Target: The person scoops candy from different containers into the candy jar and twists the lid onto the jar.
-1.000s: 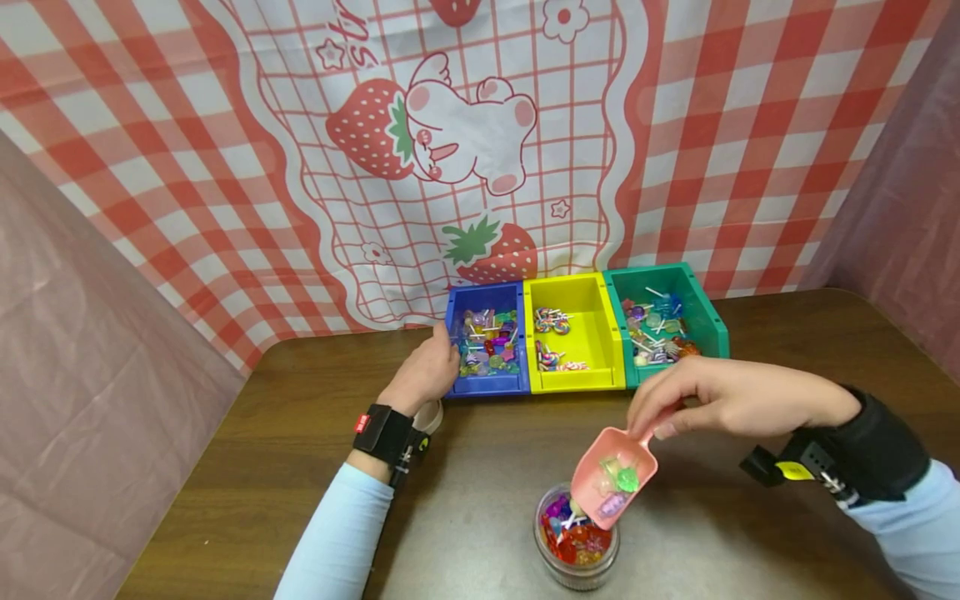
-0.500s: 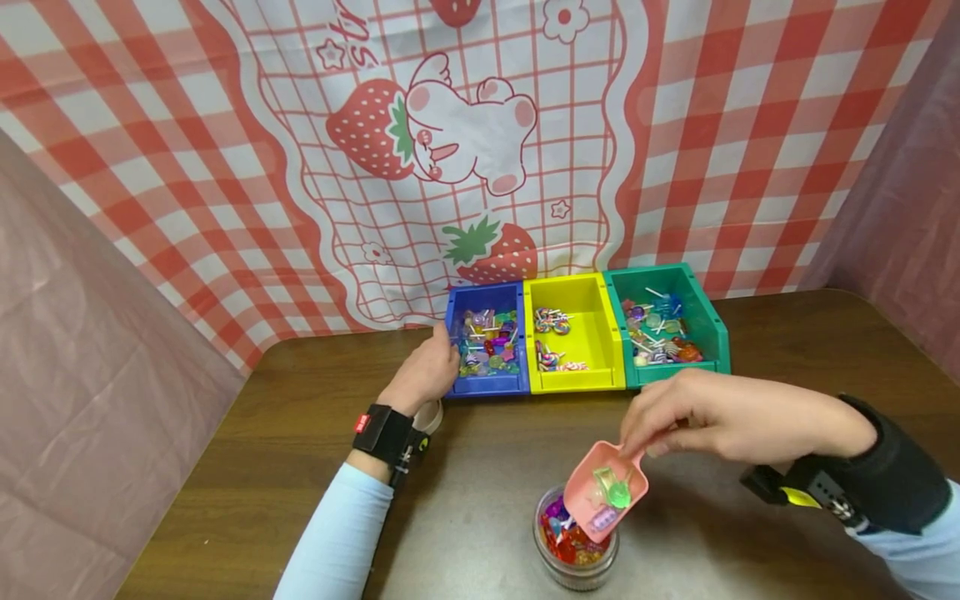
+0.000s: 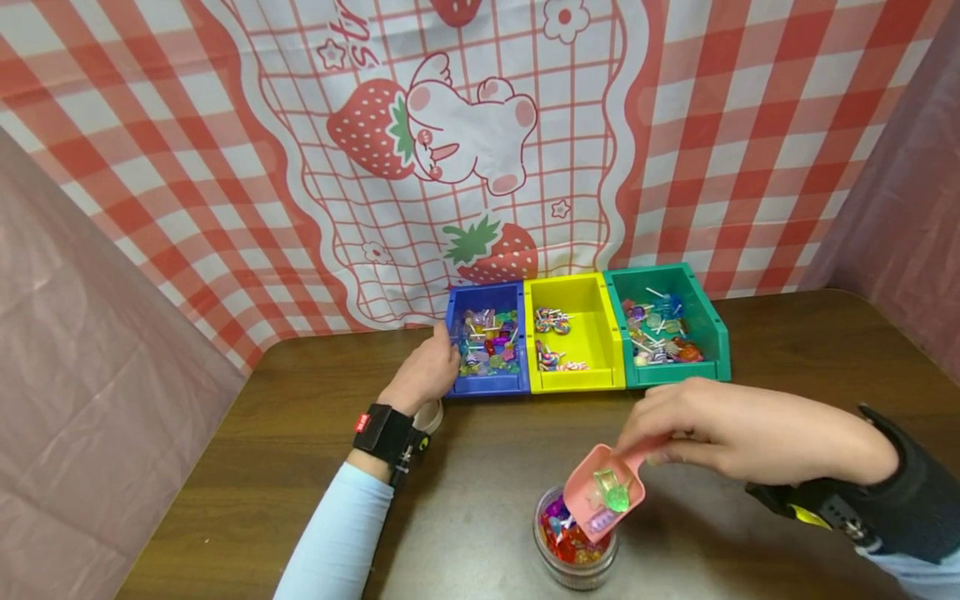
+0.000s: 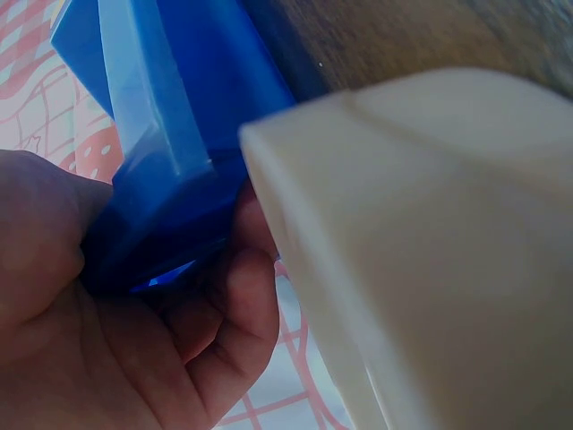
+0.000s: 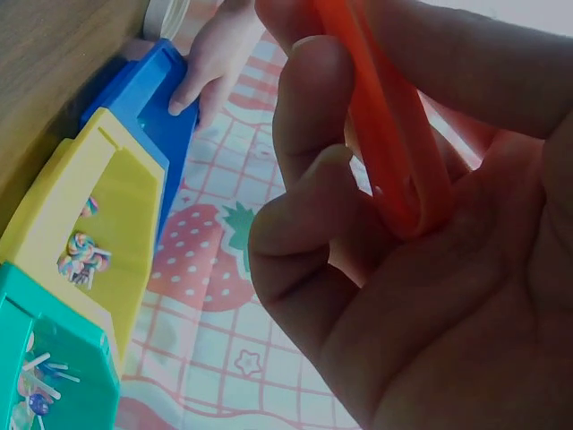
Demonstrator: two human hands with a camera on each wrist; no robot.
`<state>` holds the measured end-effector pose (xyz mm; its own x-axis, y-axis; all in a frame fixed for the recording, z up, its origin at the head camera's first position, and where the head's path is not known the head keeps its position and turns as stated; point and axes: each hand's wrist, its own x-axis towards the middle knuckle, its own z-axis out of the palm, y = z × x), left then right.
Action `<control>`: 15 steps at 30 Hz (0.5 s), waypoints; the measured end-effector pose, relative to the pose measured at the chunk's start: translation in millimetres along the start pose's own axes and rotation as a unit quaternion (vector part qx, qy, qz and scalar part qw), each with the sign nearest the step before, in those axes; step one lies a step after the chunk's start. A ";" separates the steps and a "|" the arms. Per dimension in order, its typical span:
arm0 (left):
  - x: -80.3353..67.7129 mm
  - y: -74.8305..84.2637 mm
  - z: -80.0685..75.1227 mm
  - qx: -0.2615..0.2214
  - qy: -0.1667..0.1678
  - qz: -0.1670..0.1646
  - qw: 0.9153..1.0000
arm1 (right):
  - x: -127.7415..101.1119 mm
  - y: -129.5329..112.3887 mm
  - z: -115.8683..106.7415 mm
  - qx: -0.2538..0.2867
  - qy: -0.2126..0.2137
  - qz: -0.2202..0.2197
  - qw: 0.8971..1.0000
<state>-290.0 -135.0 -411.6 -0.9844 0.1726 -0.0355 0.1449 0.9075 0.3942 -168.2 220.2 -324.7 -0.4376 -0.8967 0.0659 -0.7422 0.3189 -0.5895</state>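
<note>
My right hand pinches the handle of a pink scoop, tilted down over the mouth of a glass jar. Green, clear and purple candy charms lie in the scoop, while red, orange and purple pieces fill the jar. In the right wrist view the fingers curl around the scoop's handle. My left hand grips the left side of a blue bin; the left wrist view has its thumb and fingers around the bin's wall. Small lollipops and charms lie in that bin.
A yellow bin with several swirl lollipops and a green bin with mixed charms stand right of the blue one. A cream round lid-like thing sits beside the left wrist. Behind hangs a red-checked strawberry cloth.
My right hand has come down and nearer with the scoop, which now sits lower and slightly left over the jar. The left hand has stayed on the blue bin.
</note>
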 end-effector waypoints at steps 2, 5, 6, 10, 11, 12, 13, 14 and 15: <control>0.4 -0.2 0.1 0.000 0.000 0.000 1.000 | -0.2 -1.2 0.2 -0.013 0.004 0.001 1.000; 0.4 0.0 0.2 -0.001 0.000 0.001 1.000 | -0.1 -3.4 1.4 -0.027 0.013 -0.010 1.000; 0.6 -0.1 0.3 -0.002 -0.001 0.001 1.000 | -0.1 -4.5 2.1 -0.032 0.016 -0.013 0.999; 0.5 -0.1 0.3 -0.004 0.001 0.001 1.000 | 0.5 -8.3 5.5 -0.054 0.030 -0.038 0.997; 0.5 -0.2 0.4 -0.005 0.001 0.001 1.000 | 0.6 -8.9 6.2 -0.060 0.033 -0.042 0.997; 0.4 -0.1 0.5 -0.005 0.002 0.001 1.000 | 0.8 -9.3 6.8 -0.066 0.036 -0.047 0.996; 0.3 -0.1 0.5 -0.005 0.003 0.001 1.000 | 1.2 -9.6 7.3 -0.075 0.041 -0.054 0.995; 0.4 -0.2 0.7 -0.004 0.004 0.002 1.000 | 1.5 -9.6 7.8 -0.083 0.045 -0.060 0.994; 0.3 -0.3 0.7 -0.003 0.005 0.003 1.000 | 1.9 -9.5 8.1 -0.089 0.048 -0.063 0.993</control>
<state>-290.3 -134.9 -412.4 -0.9844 0.1741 -0.0238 0.1502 0.9038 0.4007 -157.8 213.0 -325.5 -0.3757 -0.9025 0.2107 -0.8679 0.2629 -0.4214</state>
